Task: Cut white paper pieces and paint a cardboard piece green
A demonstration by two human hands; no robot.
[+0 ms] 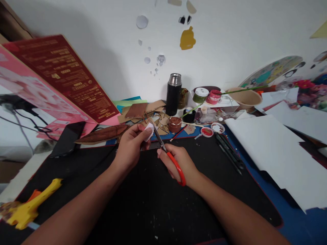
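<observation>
Paper [149, 131] sits pinched in my left hand [131, 141], scissors [172, 158] in my right hand [188, 166], near the mat's [158, 207] far edge; nearer mat lies open.

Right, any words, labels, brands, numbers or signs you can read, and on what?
None legible.
Red board: rows of gold print, too blurred to read.
Cardboard scrap: faint marks, too small to read.
Scissors, paper slip: no text visible.

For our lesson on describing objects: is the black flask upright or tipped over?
Upright: the black flask stands with its long body near vertical and its silver top uppermost.
</observation>
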